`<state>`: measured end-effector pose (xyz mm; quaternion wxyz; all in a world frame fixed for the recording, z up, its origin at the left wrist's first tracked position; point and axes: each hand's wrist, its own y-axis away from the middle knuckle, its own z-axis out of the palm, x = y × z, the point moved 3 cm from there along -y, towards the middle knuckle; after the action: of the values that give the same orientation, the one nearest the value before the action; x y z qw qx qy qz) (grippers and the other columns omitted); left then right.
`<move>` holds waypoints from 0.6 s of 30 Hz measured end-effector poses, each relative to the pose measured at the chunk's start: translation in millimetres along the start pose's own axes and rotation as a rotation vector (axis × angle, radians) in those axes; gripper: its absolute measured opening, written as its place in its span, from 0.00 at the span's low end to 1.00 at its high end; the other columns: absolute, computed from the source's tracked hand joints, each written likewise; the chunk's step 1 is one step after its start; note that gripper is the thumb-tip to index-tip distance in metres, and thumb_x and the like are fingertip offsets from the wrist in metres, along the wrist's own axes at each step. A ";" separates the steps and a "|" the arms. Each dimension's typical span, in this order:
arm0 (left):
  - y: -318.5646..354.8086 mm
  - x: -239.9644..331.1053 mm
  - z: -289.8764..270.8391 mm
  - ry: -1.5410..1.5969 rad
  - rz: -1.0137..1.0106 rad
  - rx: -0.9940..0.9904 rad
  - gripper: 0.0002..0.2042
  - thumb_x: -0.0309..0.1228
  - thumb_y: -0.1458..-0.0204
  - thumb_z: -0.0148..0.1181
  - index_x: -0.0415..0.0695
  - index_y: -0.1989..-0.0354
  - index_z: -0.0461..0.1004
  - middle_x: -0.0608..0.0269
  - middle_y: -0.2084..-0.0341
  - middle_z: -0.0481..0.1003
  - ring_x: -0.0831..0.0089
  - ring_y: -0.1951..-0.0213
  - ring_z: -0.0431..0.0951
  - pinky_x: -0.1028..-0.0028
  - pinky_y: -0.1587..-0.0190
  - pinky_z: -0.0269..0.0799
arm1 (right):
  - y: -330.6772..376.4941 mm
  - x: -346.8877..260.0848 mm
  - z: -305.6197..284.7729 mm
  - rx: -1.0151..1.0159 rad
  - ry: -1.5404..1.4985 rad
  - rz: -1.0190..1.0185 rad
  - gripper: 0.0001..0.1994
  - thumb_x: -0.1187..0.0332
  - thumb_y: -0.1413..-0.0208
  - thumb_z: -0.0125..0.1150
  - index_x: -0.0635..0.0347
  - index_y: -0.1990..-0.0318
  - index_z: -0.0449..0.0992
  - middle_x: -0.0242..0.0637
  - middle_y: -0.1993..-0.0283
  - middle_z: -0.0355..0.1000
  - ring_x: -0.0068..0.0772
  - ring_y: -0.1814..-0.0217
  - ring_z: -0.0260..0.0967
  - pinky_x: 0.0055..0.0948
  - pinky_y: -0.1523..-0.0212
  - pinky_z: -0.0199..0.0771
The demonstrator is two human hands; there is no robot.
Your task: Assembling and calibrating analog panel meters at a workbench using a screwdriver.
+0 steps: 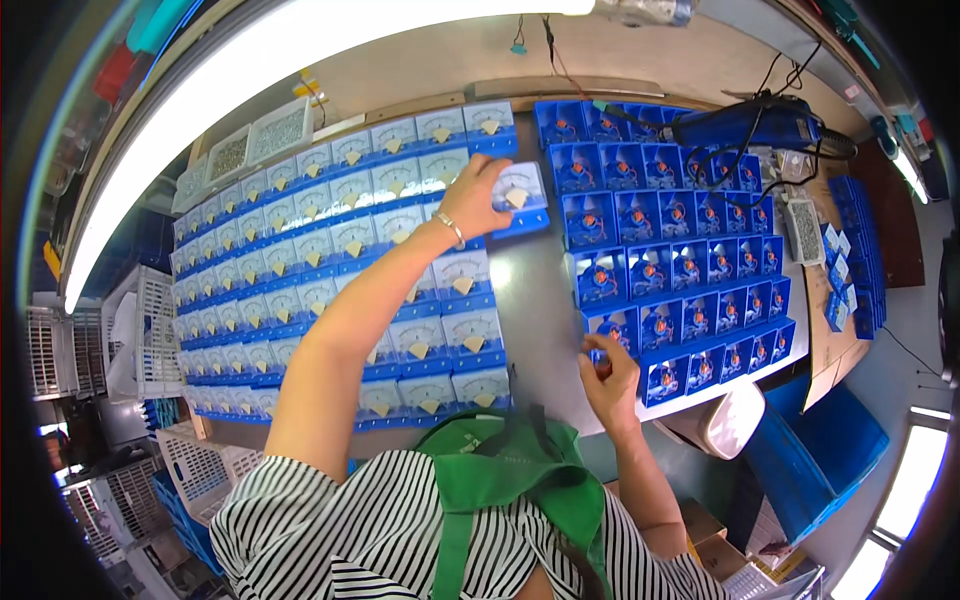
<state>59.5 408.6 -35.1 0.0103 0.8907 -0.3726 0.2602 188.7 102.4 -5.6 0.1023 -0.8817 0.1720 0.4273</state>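
My left hand [474,203] grips a gauge with a clear front, white dial and blue base [517,190] at the upper middle of the table. It is at the right edge of several rows of similar dial gauges [421,340], which fill the left side. On the right stand rows of blue open-topped cases [690,262] with orange parts and wires inside. My right hand [612,378], fingers curled in, is at the near left corner of one blue case [610,322] and seems to pinch its edge; the fingertips are partly hidden.
A blue power tool with black cables [750,125] lies behind the right rows. Trays of small metal parts [282,132] stand at the back left, a smaller tray [804,232] at the right. A bright tube lamp [200,120] hangs above left. A blue bin [815,445] stands lower right.
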 end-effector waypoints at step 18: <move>195.6 121.3 -52.7 0.654 0.090 -0.200 0.44 0.37 0.68 0.68 0.45 0.36 0.58 0.50 0.51 0.69 0.55 0.49 0.70 0.64 0.44 0.64 | 37.2 -101.4 -25.8 0.085 -0.822 -0.288 0.16 0.69 0.39 0.56 0.66 0.49 0.60 0.53 0.58 0.73 0.44 0.55 0.75 0.39 0.52 0.76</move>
<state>-24.2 198.6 33.3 0.2051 0.7374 -0.4123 0.4942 134.3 81.6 89.0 0.2572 -0.6483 0.0096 0.7166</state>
